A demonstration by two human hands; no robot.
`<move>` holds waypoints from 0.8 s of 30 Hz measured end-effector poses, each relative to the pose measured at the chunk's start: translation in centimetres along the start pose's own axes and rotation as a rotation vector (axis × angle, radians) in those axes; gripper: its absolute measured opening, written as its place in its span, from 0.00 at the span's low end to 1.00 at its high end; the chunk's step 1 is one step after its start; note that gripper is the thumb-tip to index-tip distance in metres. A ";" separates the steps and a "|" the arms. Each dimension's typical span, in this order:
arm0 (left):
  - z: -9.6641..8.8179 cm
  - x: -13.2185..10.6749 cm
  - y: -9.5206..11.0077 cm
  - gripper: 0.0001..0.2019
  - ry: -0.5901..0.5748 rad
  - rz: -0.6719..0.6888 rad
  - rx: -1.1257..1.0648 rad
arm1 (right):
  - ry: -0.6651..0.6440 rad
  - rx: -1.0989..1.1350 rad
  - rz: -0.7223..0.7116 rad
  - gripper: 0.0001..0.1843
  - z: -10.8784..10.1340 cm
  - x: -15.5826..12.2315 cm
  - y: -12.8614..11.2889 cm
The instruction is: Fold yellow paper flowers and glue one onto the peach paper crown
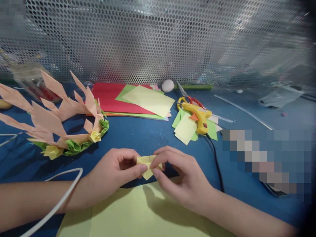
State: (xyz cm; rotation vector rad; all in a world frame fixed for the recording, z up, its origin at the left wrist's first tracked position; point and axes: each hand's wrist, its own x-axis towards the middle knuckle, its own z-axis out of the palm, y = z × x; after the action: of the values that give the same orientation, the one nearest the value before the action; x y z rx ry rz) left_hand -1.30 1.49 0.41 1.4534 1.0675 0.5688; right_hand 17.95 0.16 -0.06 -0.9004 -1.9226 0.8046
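Note:
A small piece of folded yellow paper (147, 173) is held between my two hands, its lower end coming to a point. My left hand (118, 168) pinches its left side between thumb and fingers. On the right side, my right hand (180, 174) grips the paper with thumb and fingertips, covering part of it. Beneath both hands lies a large pale yellow-green sheet (128, 214). To the left stands a folded-paper crown (46, 121) with tall peach points, green leaves and yellow flowers along its lower rim.
Red sheets (108, 97) and other coloured paper lie at the back. A yellow glue gun (197, 113) rests on small paper pieces, its black cord (215, 154) running forward. Scissors (182, 89) lie behind it. A white cable (61, 200) loops over my left forearm. A perforated metal panel (148, 39) stands behind.

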 end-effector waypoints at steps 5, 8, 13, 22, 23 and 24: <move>0.4 -0.2 0.1 0.12 0.017 0.019 0.012 | 0.003 0.021 0.049 0.08 0.3 -0.4 0.2; 0.5 -0.3 0.1 0.11 0.014 0.019 0.003 | 0.001 0.030 0.109 0.09 0.3 -0.6 0.3; 0.6 -0.3 0.2 0.09 0.032 0.017 -0.005 | 0.002 0.082 0.168 0.09 0.2 -0.4 0.5; 0.5 -0.6 0.5 0.09 0.045 0.034 0.013 | -0.002 0.140 0.109 0.08 0.2 -0.6 0.2; 0.5 -0.6 0.5 0.09 0.043 0.043 0.021 | -0.007 0.144 0.098 0.08 0.2 -0.7 0.1; 0.5 -0.6 0.5 0.09 0.041 0.055 0.030 | -0.011 0.145 0.091 0.08 0.2 -0.7 0.0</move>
State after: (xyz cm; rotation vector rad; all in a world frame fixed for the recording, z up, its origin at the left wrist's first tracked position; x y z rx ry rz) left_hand -1.06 0.76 0.95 1.5065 1.0750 0.6263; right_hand 18.03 -0.49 -0.41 -0.9008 -1.8176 0.9915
